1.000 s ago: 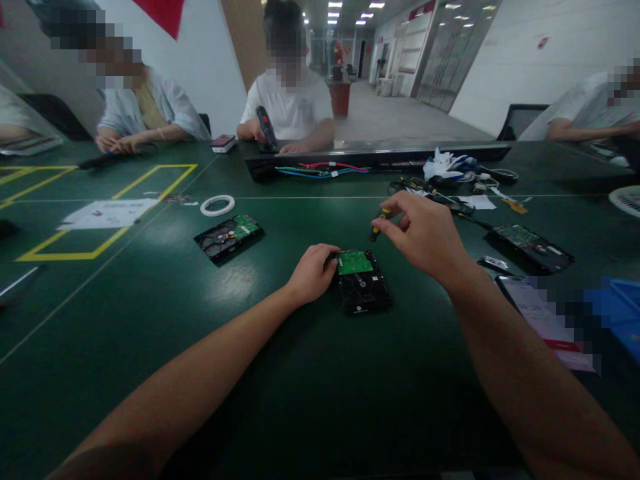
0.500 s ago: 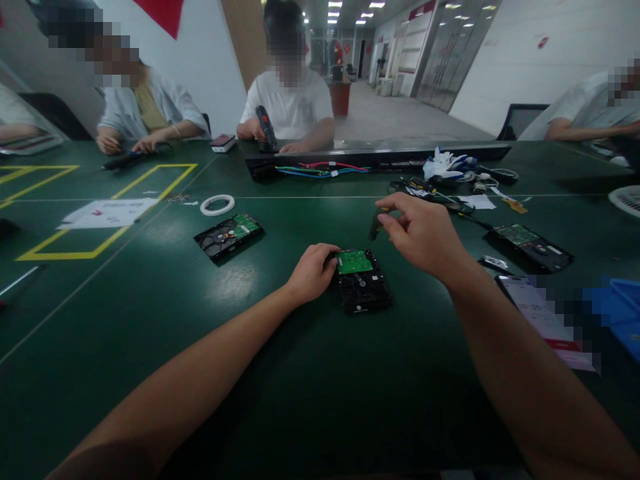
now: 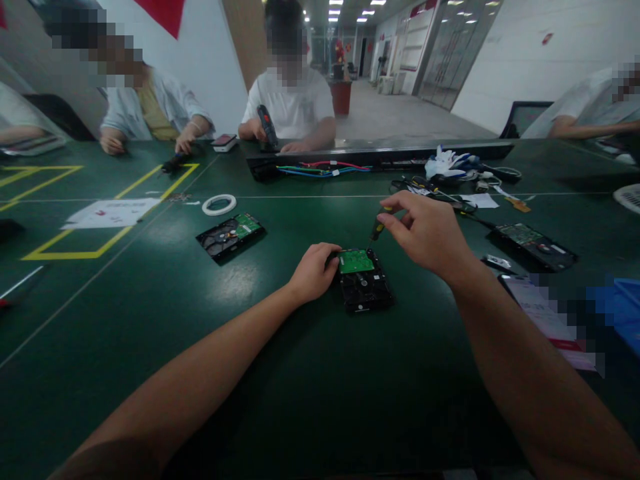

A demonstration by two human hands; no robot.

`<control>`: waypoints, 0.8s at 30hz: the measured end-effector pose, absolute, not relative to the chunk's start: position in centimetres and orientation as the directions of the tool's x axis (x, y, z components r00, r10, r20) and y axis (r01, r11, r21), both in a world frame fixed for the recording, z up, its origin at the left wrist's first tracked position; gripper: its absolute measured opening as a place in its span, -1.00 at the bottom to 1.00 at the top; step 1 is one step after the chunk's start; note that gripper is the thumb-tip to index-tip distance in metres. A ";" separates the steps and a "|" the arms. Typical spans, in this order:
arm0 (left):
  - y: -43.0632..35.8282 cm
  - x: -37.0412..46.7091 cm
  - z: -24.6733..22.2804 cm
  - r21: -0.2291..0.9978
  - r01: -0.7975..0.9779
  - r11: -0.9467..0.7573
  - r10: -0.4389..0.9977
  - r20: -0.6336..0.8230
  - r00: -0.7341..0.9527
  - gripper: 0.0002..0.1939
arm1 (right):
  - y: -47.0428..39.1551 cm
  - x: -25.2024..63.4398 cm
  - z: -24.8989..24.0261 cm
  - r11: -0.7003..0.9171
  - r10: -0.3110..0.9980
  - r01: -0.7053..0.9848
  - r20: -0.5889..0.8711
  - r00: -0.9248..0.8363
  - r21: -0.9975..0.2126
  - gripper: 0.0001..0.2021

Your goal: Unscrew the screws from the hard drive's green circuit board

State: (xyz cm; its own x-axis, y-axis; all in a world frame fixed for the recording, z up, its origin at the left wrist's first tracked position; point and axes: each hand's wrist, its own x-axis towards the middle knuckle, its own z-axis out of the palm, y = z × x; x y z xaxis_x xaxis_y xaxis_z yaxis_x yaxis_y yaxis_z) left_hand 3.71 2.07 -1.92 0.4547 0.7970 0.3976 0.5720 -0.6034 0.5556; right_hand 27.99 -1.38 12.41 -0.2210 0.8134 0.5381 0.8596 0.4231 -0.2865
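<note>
A black hard drive (image 3: pixel 366 291) with a green circuit board lies on the dark green table (image 3: pixel 280 373) in front of me. My left hand (image 3: pixel 314 272) grips its upper left edge, thumb and fingers at the side of the board. Above the drive's upper right corner, my right hand (image 3: pixel 423 230) holds a small screwdriver (image 3: pixel 379 225) with a dark and yellow handle. The screwdriver leans, its tip pointing down at that corner; whether the tip touches is too small to tell.
Other hard drives lie left (image 3: pixel 231 237) and right (image 3: pixel 533 245). Beyond are a white tape ring (image 3: pixel 219 205), a long black bar with wires (image 3: pixel 380 160), and gloves (image 3: pixel 447 163). A blue basket (image 3: pixel 627 307) stands right. Several people sit around the table.
The screwdriver in my right hand tilts slightly more. The person at the far left has moved a dark tool to the right along the table and spread their hands apart.
</note>
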 end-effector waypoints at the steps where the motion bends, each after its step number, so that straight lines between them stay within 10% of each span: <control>1: 2.1 3.8 -1.9 0.554 0.572 -0.605 0.796 0.402 0.452 -0.73 | -1.3 28.0 12.5 0.421 0.814 0.862 0.538 -0.222 -0.281 -0.81; 24: 2.0 4.0 -1.6 0.571 0.588 -0.573 0.819 0.380 0.430 -0.72 | -0.1 27.3 14.6 0.461 0.824 0.851 0.476 -0.307 -0.250 -0.86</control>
State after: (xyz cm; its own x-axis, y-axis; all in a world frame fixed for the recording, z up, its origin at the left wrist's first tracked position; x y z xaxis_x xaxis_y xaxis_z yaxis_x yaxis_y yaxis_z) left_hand 3.96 1.96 -1.60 0.4299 0.8192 0.3795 0.5879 -0.5730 0.5710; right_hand 27.26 -0.06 14.56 -0.3068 0.8241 0.4763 0.8512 0.4614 -0.2500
